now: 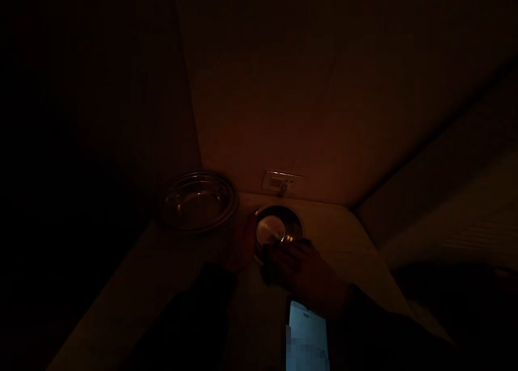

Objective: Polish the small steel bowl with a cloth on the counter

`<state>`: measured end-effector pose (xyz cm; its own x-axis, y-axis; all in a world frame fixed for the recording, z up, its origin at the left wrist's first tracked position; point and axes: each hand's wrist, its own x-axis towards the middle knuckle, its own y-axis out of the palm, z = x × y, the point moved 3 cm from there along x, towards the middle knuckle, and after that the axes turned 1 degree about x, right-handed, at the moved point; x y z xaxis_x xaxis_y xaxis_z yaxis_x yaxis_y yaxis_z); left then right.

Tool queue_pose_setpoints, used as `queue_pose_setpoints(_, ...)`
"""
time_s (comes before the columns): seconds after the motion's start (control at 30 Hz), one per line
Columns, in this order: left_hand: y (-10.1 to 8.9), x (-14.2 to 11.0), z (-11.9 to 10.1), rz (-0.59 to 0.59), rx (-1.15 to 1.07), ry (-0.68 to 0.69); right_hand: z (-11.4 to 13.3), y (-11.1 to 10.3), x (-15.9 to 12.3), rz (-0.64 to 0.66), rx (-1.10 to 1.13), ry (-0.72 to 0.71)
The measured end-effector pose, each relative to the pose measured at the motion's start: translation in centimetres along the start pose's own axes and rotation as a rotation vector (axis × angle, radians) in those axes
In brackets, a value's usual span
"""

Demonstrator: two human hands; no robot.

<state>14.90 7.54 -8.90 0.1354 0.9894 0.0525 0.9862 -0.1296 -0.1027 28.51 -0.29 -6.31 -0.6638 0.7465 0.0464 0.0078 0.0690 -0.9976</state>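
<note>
A small shiny metal bowl [270, 229] stands tilted toward me on the table, its round bottom catching the light. My left hand [243, 247] grips its left side, the thumb near the rim. Against the near rim my right hand [305, 268] is closed on a dark bunched cloth [270, 268], pressed to the bowl's edge. Dim light blurs the cloth's outline and hides most of my fingers.
Wider metal basins [198, 228], seemingly nested, sit at the back left. A lit phone [309, 333] lies below my right wrist. A wall socket [279, 181] with a plug is behind the bowl. Walls enclose the pale table [335, 225].
</note>
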Motion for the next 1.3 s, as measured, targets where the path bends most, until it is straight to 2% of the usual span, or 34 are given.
queue_pose_setpoints(0.1,0.2,0.1,0.4,-0.020,0.015,-0.008,-0.5,-0.2,-0.4,0.007,0.003,-0.047)
queue_pose_setpoints(0.2,0.2,0.2,0.6,-0.024,0.026,-0.016,0.3,0.0,0.8,-0.053,0.053,0.014)
queue_pose_setpoints(0.3,-0.1,0.2,0.5,-0.090,0.090,-0.012,1.5,0.3,2.4,-0.131,0.104,0.104)
queue_pose_setpoints(0.4,-0.4,0.2,0.5,-0.126,0.151,-0.055,2.0,0.4,3.0,-0.160,0.119,0.118)
queue_pose_setpoints(0.5,-0.4,0.2,0.5,-0.087,0.128,-0.063,1.2,0.3,2.3,-0.124,0.088,0.055)
queue_pose_setpoints(0.63,-0.2,0.2,0.2,-0.012,0.057,0.004,-0.5,0.1,0.2,-0.023,0.009,-0.067)
queue_pose_setpoints(0.73,0.0,0.0,-0.2,0.013,0.033,0.008,-1.1,0.0,-0.8,-0.027,-0.018,-0.094)
queue_pose_setpoints(0.87,0.1,-0.1,-0.5,-0.019,0.000,0.023,-0.1,0.4,0.2,-0.080,0.016,-0.027)
queue_pose_setpoints(1.07,-0.4,0.0,-0.1,-0.081,0.082,-0.006,1.8,0.8,2.9,-0.171,0.079,0.091)
queue_pose_setpoints(1.17,-0.4,0.1,0.0,-0.055,0.082,0.019,1.3,0.9,2.3,-0.136,0.054,0.048)
queue_pose_setpoints(1.3,-0.2,0.3,0.6,-0.037,0.073,0.027,-0.5,0.7,0.0,-0.039,-0.003,-0.097)
